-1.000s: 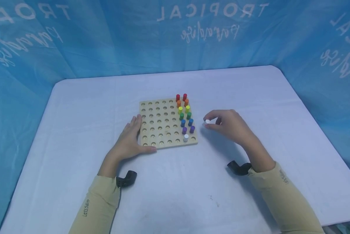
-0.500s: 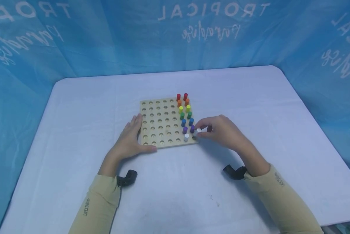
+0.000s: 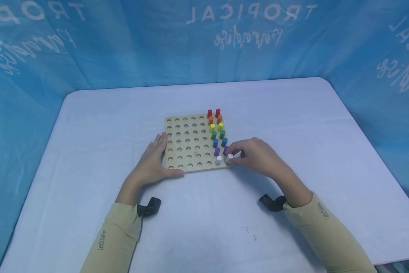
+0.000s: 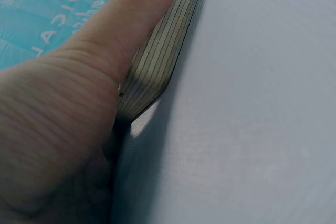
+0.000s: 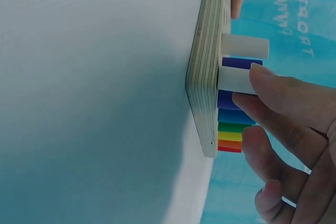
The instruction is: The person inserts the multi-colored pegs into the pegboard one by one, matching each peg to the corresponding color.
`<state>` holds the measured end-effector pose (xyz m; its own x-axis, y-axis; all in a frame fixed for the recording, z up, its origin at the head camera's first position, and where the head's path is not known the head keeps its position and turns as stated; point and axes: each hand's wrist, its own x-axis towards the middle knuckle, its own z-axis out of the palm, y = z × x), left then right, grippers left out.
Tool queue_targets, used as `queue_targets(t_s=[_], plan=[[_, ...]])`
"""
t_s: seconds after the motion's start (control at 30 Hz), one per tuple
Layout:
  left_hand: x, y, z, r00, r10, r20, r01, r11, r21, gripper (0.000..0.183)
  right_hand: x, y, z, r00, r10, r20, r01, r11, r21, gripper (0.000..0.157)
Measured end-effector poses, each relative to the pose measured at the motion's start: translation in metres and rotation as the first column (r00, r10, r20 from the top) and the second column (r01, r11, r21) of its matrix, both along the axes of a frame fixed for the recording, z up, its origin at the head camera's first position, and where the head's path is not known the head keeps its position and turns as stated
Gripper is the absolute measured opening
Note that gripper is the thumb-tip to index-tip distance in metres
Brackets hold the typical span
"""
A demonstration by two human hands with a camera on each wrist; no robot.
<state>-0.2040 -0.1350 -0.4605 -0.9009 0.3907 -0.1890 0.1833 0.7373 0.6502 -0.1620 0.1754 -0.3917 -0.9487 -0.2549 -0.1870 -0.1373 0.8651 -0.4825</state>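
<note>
A square wooden pegboard (image 3: 189, 145) lies on the table, its two right-hand columns filled with pegs in red, orange, yellow, green, blue, purple and white. My left hand (image 3: 150, 163) rests against its near left corner, fingers along the left side and thumb along the front edge. The layered board edge (image 4: 157, 61) shows beneath that thumb in the left wrist view. With thumb and index finger, my right hand (image 3: 259, 157) pinches a white peg (image 5: 235, 80) standing in the near right corner hole. Beside it stands another white peg (image 3: 219, 160).
A white cloth (image 3: 204, 227) covers the table. Blue printed curtains (image 3: 156, 49) hang behind it and at both sides. A black wrist mount (image 3: 150, 207) sits at the left cuff and another black mount (image 3: 272, 203) at the right one.
My right hand has carried the white peg left and toward the near right corner of the pegboard, where it now stands in the hole. The left hand has stayed put.
</note>
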Motion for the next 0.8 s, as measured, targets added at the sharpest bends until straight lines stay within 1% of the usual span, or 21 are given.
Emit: queue_targets(t_s=[0.2,0.53,0.7,0.8], plan=[[0.0002,0.0007,-0.0005,1.0,0.003,0.003,-0.003,1.0,0.004,0.144,-0.0008,-0.0018,-0.0014,1.0,0.013,0.007,-0.013,0.999,0.037,0.02],[0.0036,-0.0001,-0.0037,1.0,0.018,0.005,-0.018,1.0,0.007,0.145,-0.0012,-0.0042,-0.0075,0.999,0.054,-0.008,-0.053,0.996,0.076,0.023],[0.0046,0.0025,-0.0043,1.0,0.012,-0.001,-0.012,1.0,0.016,0.144,0.0019,-0.0023,-0.0036,0.997,0.069,-0.015,-0.068,0.994,0.089,0.025],[0.0061,0.0049,-0.0066,1.0,0.011,0.024,-0.012,1.0,0.021,0.143,0.0048,0.0006,0.002,0.999,0.052,-0.014,-0.051,0.995,0.082,0.027]])
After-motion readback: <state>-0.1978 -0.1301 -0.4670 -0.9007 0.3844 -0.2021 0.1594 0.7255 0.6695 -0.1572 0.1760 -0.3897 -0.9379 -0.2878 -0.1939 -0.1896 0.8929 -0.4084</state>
